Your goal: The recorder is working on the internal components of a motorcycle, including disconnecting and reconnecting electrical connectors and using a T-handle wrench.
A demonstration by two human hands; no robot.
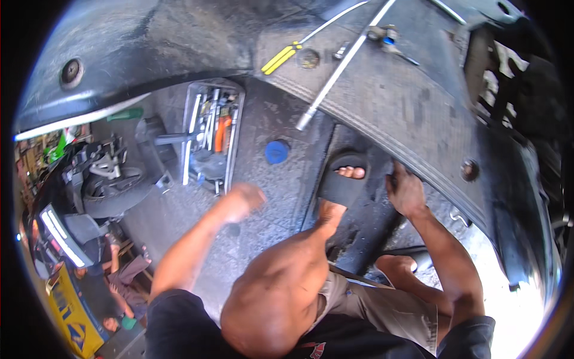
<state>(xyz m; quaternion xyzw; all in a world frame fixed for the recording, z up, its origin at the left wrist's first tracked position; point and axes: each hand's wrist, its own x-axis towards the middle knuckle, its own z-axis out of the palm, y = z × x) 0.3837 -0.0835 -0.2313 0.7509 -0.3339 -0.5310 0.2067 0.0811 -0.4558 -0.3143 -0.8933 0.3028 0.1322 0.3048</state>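
My left hand (242, 200) is over the concrete floor, smeared by motion, so its fingers cannot be made out. It is nearest to a tray (237, 140) of tools and a round blue cap (277, 152) on the floor. Beside my sandalled foot (350, 176), my right hand (408, 190) reaches to the edge of a dark ribbed footboard panel (382, 96). Its thumb and forefinger show apart, while the other fingers are partly hidden. Across the panel lie a long metal bar (347, 66) and a yellow-handled screwdriver (281, 58).
A small metal fitting with a blue part (388, 39) and a socket (341, 50) rest on the panel. A black body panel (149, 42) curves overhead. At left are a wheel (116, 188), a yellow banner (72, 311) and another person (122, 281), seated low.
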